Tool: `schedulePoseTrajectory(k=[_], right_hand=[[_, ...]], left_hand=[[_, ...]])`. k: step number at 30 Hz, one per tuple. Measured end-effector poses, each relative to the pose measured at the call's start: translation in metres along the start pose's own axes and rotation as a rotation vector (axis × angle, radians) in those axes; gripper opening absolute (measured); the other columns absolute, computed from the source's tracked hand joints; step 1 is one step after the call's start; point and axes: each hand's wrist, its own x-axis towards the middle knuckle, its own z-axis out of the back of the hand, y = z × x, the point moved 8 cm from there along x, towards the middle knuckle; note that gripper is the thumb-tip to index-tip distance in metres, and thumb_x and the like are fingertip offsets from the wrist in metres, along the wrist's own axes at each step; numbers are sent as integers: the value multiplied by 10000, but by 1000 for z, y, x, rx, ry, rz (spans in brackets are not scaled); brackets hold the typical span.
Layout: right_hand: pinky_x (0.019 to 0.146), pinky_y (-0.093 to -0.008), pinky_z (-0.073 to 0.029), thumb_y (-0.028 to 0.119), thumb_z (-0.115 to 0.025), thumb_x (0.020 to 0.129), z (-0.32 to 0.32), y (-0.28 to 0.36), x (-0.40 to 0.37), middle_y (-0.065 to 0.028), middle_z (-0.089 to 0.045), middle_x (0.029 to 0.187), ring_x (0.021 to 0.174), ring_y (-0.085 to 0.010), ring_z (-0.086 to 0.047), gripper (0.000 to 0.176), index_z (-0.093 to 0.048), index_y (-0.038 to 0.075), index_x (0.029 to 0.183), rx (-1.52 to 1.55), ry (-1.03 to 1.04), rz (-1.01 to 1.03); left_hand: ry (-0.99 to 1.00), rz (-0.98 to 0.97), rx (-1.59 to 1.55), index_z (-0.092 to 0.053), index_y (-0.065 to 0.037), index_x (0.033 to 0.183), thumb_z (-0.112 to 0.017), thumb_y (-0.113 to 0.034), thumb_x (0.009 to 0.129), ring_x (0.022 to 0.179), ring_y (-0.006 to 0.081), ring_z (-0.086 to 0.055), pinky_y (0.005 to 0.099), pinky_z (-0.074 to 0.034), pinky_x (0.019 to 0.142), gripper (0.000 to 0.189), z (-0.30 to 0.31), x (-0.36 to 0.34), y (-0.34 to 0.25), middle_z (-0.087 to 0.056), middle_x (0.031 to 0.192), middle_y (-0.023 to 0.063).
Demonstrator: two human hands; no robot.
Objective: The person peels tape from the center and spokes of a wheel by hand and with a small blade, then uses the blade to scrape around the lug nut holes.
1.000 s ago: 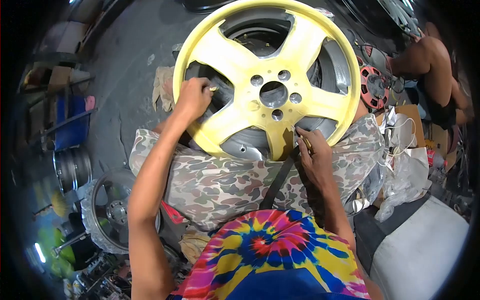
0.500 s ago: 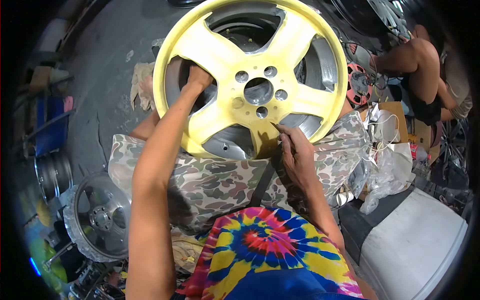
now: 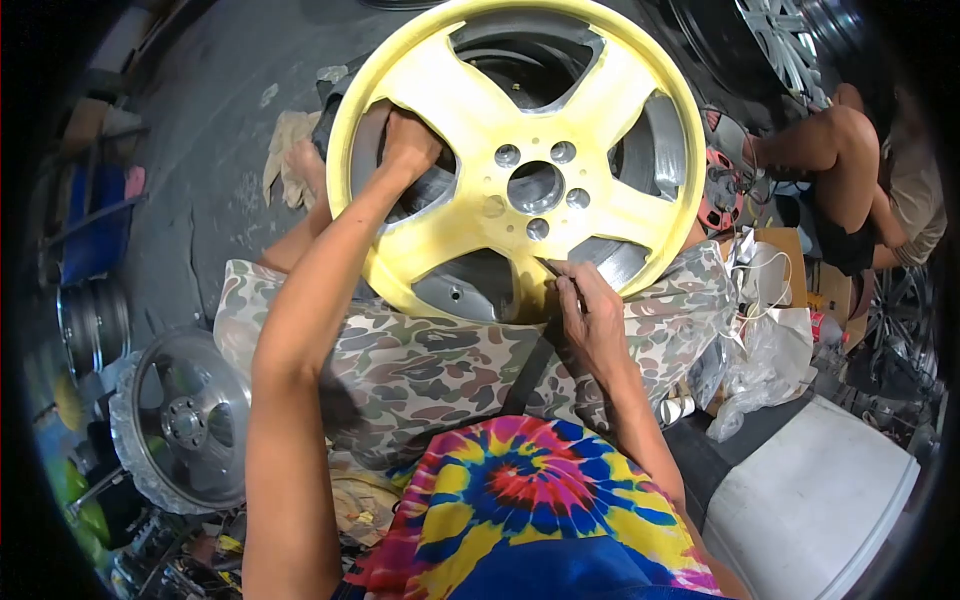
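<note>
The right hand (image 3: 590, 320) has its fingers pressed together, pinching a thin dark tool (image 3: 553, 268) whose tip lies on the lower spoke of the yellow wheel (image 3: 470, 110), just below the ring of bolt holes. A second ago this hand sat lower, at the bottom edge of the rim; it has since crept up the spoke toward the hub, so the work seems to have shifted from the rim edge onto the spoke face.

The left hand (image 3: 408, 140) has moved too. It was on the outer left edge with something small between the fingers; now it is inside the opening beside the upper-left spoke, curled shut against the metal, fingertips hidden. That looks like a bracing grip that steadies the wheel for the finer work below.

The wheel stands tilted on the person's lap, resting against camouflage shorts (image 3: 420, 360). A rag (image 3: 288, 150) lies on the floor beyond it, a silver wheel (image 3: 185, 420) at lower left, plastic bags (image 3: 770, 350) to the right, and another person's leg (image 3: 840, 150) further right.
</note>
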Motion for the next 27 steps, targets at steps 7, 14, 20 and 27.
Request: schedulePoseTrajectory(k=[7,14,20,27], right_hand=[[737,-418,-531,18,-598,1022,-7,1,3,-201,-643,925,815,-371,-683,199,-680,-14,1201,-9,23,-29],[731,-423,-538,52,-616,1023,-13,-2,5,-211,-697,929,791,-360,-696,179,-674,-21,1175,-18,9,-98],[685,-418,-521,52,-618,1003,-12,-10,14,-230,-697,924,735,-341,-677,148,-658,-45,1107,-19,-40,-110],[688,-362,-526,40,-612,1008,-8,-6,28,-181,-681,916,738,-256,-673,123,-638,-55,1082,-59,-48,-117]], left_hand=[[297,90,-148,-698,58,1249,-653,-79,910,1111,340,-714,402,-539,982,368,-3,-15,3,-739,1228,244],[762,242,-673,-609,114,1387,-763,-163,885,1140,151,-668,281,-531,945,594,1,-73,-48,-727,1278,112],[517,77,-130,-654,127,1276,-875,-365,776,1013,284,-749,368,-560,917,736,-3,-78,-60,-758,1150,241],[372,120,-51,-712,52,1207,-842,-485,773,1107,433,-698,482,-523,985,702,-10,-83,-61,-742,1132,271]])
